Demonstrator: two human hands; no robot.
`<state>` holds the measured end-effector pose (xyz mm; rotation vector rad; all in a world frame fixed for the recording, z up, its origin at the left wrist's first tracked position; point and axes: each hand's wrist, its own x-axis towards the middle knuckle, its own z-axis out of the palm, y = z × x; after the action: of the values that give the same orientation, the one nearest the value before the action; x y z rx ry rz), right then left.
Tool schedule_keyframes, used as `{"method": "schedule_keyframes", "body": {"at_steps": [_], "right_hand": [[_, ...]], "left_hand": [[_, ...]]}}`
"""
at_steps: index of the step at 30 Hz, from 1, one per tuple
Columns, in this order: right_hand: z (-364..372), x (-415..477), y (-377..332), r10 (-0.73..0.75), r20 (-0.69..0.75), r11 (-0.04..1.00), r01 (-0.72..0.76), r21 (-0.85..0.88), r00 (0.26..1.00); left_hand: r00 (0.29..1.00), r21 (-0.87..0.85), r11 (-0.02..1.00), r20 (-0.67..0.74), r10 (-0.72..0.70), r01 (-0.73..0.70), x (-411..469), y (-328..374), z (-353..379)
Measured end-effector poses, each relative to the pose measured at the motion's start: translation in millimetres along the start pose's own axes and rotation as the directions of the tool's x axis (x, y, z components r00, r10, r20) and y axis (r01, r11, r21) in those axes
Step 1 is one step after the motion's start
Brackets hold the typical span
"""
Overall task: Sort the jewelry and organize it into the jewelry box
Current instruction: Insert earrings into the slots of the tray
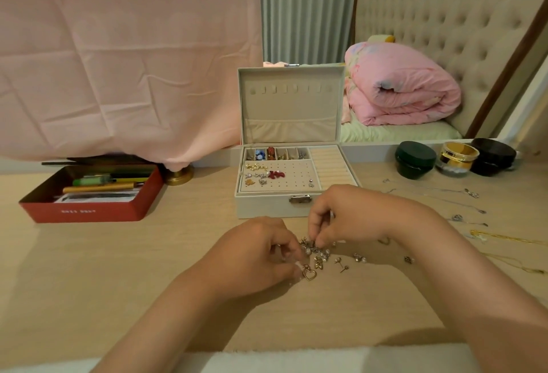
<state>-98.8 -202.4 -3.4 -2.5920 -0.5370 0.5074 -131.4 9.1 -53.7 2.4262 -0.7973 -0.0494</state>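
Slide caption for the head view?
Left hand and right hand pinch loose earrings before the open jewelry box.

The fingertips of the left hand [259, 254] and right hand [350, 215] sink into the pile of earrings [318, 251], so whether either of the hands pinches a piece cannot be told. Both forearms run off the bottom edge. The pieces in the jewelry box [264, 205] compartments are too small to identify. The red tin [83, 212] lettering is unreadable. A gold chain [510, 237] leaves the right edge.
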Motion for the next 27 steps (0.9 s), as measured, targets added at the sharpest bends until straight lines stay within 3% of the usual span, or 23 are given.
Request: {"method": "schedule_keyframes", "body": {"at_steps": [4,11,14,16,18,21,24,27], "right_hand": [[2.6,1.0,3.1,0.012,0.087,0.999,-0.01,-0.032,0.996],[10.0,6.4,6.9,0.026,0.059,0.995,-0.02,-0.095,0.998],[8.3,6.2,6.9,-0.001,0.037,0.999,0.002,-0.034,0.999],[6.3,5.8,7.2,-0.029,0.011,0.999,0.029,0.021,1.0],[4.0,4.9,7.1,-0.039,-0.014,0.988,0.04,0.151,0.999],[1.2,2.9,4.9,-0.059,-0.002,0.915,0.055,0.399,0.998],[0.7,3.0,4.2,-0.089,0.019,0.792,0.059,0.608,0.996],[1.4,5.4,5.8,-0.107,0.004,0.708,0.073,0.702,0.994]], "left_hand": [[0.997,0.256,0.965,-0.027,0.068,-0.059,6.6,10.2,14.8],[0.955,0.461,0.847,0.005,0.295,-0.264,8.3,2.8,20.0],[0.95,0.463,0.852,-0.065,0.307,-0.244,9.8,-0.8,21.3],[0.977,0.317,0.945,-0.168,0.134,-0.075,9.0,2.2,17.2],[0.975,-0.046,0.995,-0.2,-0.097,0.09,9.7,4.4,11.5],[0.944,-0.47,0.871,-0.203,-0.261,0.139,13.1,10.2,0.4],[0.92,-0.621,0.768,-0.19,-0.344,0.158,16.8,13.1,-9.2],[0.907,-0.639,0.752,-0.203,-0.368,0.162,21.9,15.1,-19.3]]}}
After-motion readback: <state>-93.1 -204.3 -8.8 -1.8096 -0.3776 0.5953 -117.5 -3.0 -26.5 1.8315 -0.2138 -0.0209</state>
